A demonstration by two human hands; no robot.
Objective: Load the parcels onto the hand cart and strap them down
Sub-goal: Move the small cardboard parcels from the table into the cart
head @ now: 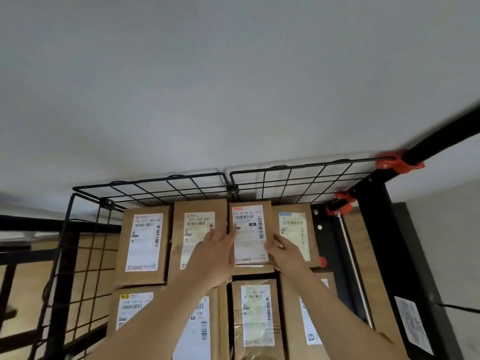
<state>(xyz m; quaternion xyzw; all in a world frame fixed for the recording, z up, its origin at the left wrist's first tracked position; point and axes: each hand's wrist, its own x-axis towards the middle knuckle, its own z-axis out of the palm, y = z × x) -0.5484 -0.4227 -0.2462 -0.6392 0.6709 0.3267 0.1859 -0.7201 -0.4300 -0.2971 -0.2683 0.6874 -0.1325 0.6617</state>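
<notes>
Brown cardboard parcels with white shipping labels stand in rows inside a black wire-mesh rack. In the upper row, a narrow parcel sits third from the left and stands slightly forward of its neighbours. My left hand grips its left edge and my right hand grips its right edge. Beside it are a parcel at the far left, another second from left, and one on the right. More parcels fill the row below. No hand cart or strap is in view.
A black metal frame post with orange clamps runs down the right side, with a thin silver rod beside it. The wire side panel closes the left. A plain grey wall fills the upper view.
</notes>
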